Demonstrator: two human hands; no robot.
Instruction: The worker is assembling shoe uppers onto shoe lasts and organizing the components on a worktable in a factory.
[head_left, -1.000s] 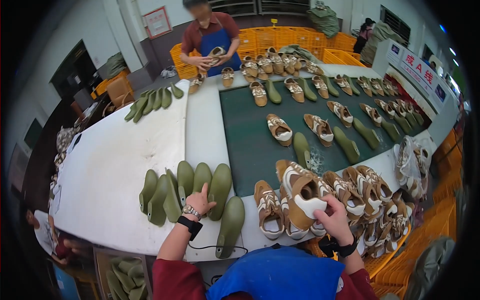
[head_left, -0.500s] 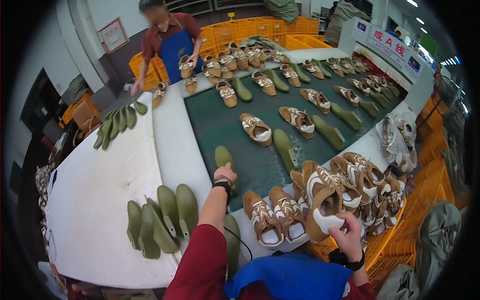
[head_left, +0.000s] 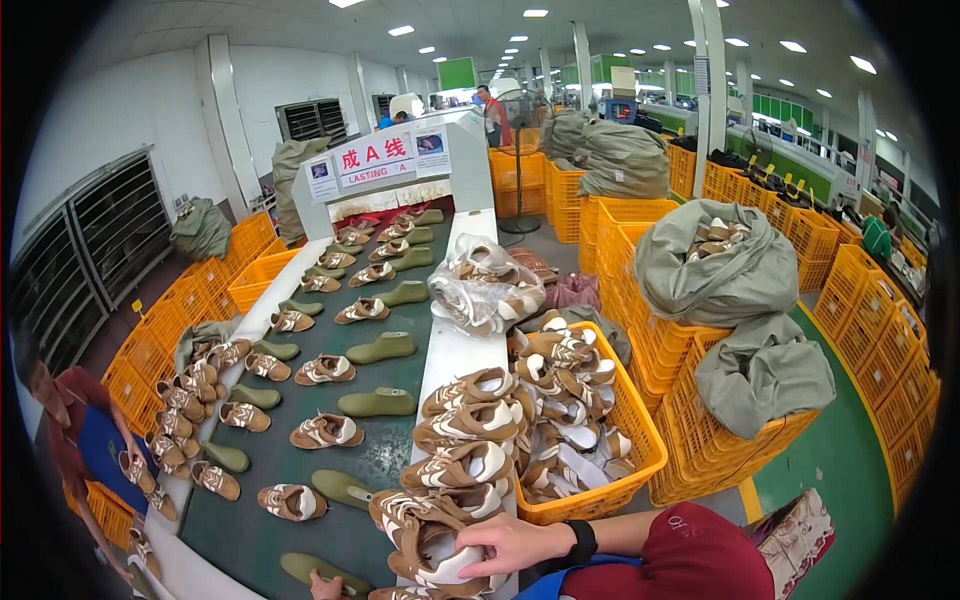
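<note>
My right hand (head_left: pixel 512 545) grips a brown and white sneaker (head_left: pixel 408 555) by its white heel, thumb inside the opening. The sneaker is held beside a row of similar sneakers (head_left: pixel 462 428) along the belt's right border. At the lower edge, my left hand (head_left: pixel 326 586) is closed on a green shoe last (head_left: pixel 300 570) lying on the dark green conveyor belt (head_left: pixel 235 545); most of that hand is cut off by the frame. Further up the belt, sneakers (head_left: pixel 328 431) lie beside green lasts (head_left: pixel 376 402).
An orange crate (head_left: pixel 648 440) full of sneakers stands right of the belt. A clear plastic bag (head_left: pixel 485 285) of shoes sits on the white border. Stacked crates (head_left: pixel 690 470) carry grey-green sacks (head_left: pixel 715 270). Across the belt, a co-worker (head_left: pixel 95 430) in a blue apron holds a sneaker.
The view has swung to the right and up, bringing the crates and hall into sight. My right hand still holds the sneaker; my left hand is still at the last.
</note>
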